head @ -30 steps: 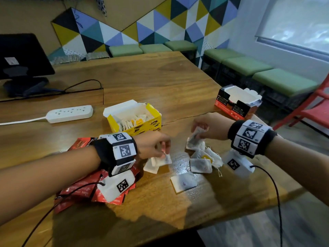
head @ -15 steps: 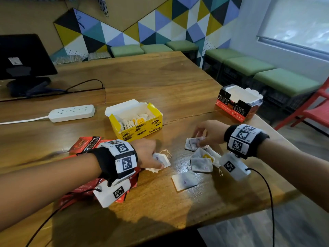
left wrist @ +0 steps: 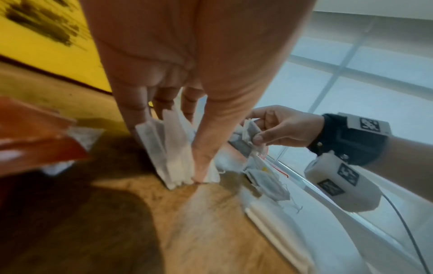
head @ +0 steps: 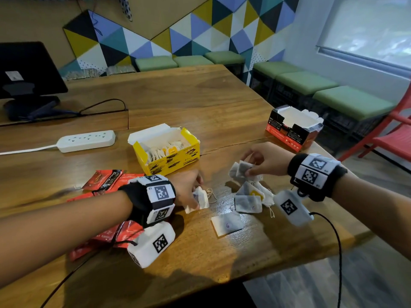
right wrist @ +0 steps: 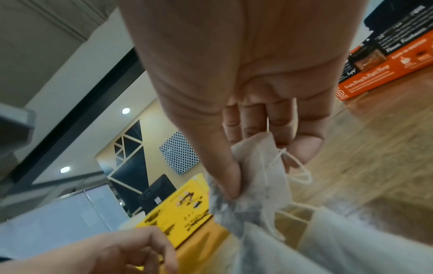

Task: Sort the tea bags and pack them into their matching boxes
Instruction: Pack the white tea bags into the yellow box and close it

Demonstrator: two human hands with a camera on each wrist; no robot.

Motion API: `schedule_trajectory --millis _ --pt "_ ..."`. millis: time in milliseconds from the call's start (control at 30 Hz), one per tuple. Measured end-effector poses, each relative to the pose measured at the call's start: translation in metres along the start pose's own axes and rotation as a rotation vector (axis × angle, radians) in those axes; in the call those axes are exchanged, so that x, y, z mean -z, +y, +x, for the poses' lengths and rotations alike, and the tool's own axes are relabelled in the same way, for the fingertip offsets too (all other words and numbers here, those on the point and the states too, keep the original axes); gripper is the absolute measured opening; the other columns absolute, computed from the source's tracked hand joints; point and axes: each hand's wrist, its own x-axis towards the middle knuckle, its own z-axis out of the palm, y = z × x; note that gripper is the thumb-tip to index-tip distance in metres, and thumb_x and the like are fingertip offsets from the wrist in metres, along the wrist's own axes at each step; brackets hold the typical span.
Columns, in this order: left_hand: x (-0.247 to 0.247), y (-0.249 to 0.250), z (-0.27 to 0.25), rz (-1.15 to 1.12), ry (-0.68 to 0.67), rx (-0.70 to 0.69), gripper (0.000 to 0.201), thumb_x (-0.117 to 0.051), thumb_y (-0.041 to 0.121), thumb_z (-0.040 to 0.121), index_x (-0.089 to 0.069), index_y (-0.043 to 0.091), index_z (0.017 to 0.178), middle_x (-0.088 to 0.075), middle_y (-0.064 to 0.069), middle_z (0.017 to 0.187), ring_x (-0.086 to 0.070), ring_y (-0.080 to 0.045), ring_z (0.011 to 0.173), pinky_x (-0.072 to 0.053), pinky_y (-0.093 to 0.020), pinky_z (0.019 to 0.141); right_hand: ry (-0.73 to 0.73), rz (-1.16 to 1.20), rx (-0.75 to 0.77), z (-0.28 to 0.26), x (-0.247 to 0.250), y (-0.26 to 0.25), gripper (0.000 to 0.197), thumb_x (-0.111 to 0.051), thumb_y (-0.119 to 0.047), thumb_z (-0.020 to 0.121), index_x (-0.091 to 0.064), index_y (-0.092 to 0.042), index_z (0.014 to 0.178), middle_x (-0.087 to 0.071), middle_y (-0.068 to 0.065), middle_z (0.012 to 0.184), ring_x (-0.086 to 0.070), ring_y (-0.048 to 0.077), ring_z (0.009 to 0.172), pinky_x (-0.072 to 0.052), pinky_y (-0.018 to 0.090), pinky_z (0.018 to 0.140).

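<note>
My left hand (head: 191, 192) pinches a small stack of white tea bags (left wrist: 171, 157) standing on edge on the wooden table, just in front of the open yellow box (head: 165, 150) that holds more white bags. My right hand (head: 260, 161) pinches a couple of white tea bags (head: 241, 168) between thumb and fingers, lifted slightly above a loose pile of white bags (head: 251, 196). One flat bag (head: 226, 223) lies alone nearer me. Red foil sachets (head: 104, 178) lie under and beside my left wrist. The open red and black box (head: 293, 127) stands at the far right.
A white power strip (head: 86, 141) with its cord lies left of the yellow box. A black monitor (head: 26, 72) stands at the back left. The table's edge (head: 333, 241) runs close on the right; green benches and a red chair (head: 391, 138) stand beyond it.
My left hand dropped toward the table and stood its tea bags on edge there. My right hand shifted a little while still gripping bags over the pile.
</note>
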Motion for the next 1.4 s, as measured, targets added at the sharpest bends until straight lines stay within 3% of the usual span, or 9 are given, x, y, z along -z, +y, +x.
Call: schedule_trajectory --millis 200,333,433,567,733,867,1033,1200,1400 --pt "0.007 0.002 0.003 -0.008 -0.045 -0.02 0.053 -0.077 0.011 0.072 -0.056 0.009 0.121 -0.063 -0.006 0.116 -0.055 -0.017 0.094 -0.044 -0.027 0.079 0.099 0.069 0.033 -0.022 0.003 0.009 0.019 -0.068 -0.017 0.081 -0.066 -0.015 0.1 -0.065 -0.005 0.082 -0.06 0.011 0.074 -0.049 0.021 0.07" --pt "0.011 0.004 0.004 -0.082 -0.037 -0.116 0.03 -0.075 0.012 0.074 -0.064 0.008 0.102 -0.067 -0.005 0.101 -0.062 -0.019 0.094 -0.049 -0.031 0.083 0.116 0.37 -0.077 -0.034 0.006 0.021 0.01 -0.064 -0.009 0.083 -0.065 -0.014 0.091 -0.066 0.004 0.084 -0.062 0.014 0.073 -0.052 0.02 0.064" --pt "0.011 0.013 0.001 -0.153 -0.129 -0.245 0.026 -0.074 0.011 0.075 -0.064 0.009 0.099 -0.063 0.005 0.086 -0.058 -0.009 0.079 -0.047 -0.018 0.074 -0.006 0.466 -0.197 -0.039 0.002 0.027 0.011 -0.061 -0.004 0.083 -0.065 -0.009 0.092 -0.067 0.008 0.086 -0.063 0.013 0.067 -0.052 0.019 0.058" --pt "0.0 0.035 -0.004 0.013 -0.25 -0.343 0.031 -0.07 0.012 0.08 -0.062 0.011 0.11 -0.062 0.006 0.092 -0.057 -0.01 0.083 -0.041 -0.011 0.067 -0.105 0.181 -0.245 -0.036 -0.011 0.029 0.023 -0.065 -0.014 0.083 -0.065 0.001 0.101 -0.067 0.02 0.095 -0.062 0.02 0.071 -0.054 0.027 0.063" --pt "-0.013 0.049 -0.001 0.274 -0.205 -0.367 0.051 -0.072 0.028 0.078 -0.051 0.017 0.123 -0.056 -0.004 0.119 -0.052 -0.02 0.106 -0.041 -0.027 0.08 -0.062 -0.239 -0.209 -0.032 -0.024 0.019 0.035 -0.07 -0.043 0.075 -0.055 -0.015 0.091 -0.058 0.0 0.089 -0.054 0.017 0.082 -0.043 0.025 0.063" --pt "-0.017 0.054 -0.001 0.325 -0.189 -0.297 0.057 -0.075 0.031 0.074 -0.05 0.012 0.121 -0.057 -0.005 0.107 -0.053 -0.02 0.097 -0.04 -0.027 0.073 -0.06 -0.231 -0.228 -0.029 -0.026 0.013 0.029 -0.072 -0.038 0.075 -0.055 -0.016 0.081 -0.053 -0.006 0.075 -0.05 0.011 0.069 -0.036 0.021 0.056" --pt "-0.022 0.057 -0.002 0.31 -0.195 -0.308 0.033 -0.074 0.026 0.075 -0.06 0.006 0.097 -0.052 -0.002 0.079 -0.046 -0.016 0.069 -0.032 -0.023 0.051 -0.077 -0.135 -0.197 -0.026 -0.027 0.007 0.023 -0.074 -0.028 0.074 -0.053 -0.019 0.072 -0.055 -0.005 0.07 -0.051 0.009 0.063 -0.04 0.02 0.056" --pt "-0.019 0.061 -0.004 0.288 -0.086 -0.418 0.037 -0.07 0.027 0.079 -0.055 0.01 0.108 -0.051 -0.004 0.097 -0.043 -0.013 0.085 -0.032 -0.022 0.057 -0.075 -0.081 -0.172 -0.026 -0.027 0.005 0.028 -0.076 -0.024 0.072 -0.06 -0.011 0.091 -0.062 -0.001 0.08 -0.06 0.014 0.073 -0.052 0.029 0.067" --pt "-0.025 0.074 0.006 0.254 -0.005 -0.461 0.035 -0.068 0.022 0.08 -0.059 0.006 0.109 -0.056 -0.011 0.114 -0.049 -0.02 0.095 -0.034 -0.024 0.071 -0.072 0.007 -0.142 -0.024 -0.031 0.008 0.022 -0.076 -0.021 0.071 -0.054 -0.023 0.072 -0.061 -0.004 0.071 -0.06 0.007 0.062 -0.045 0.018 0.052"
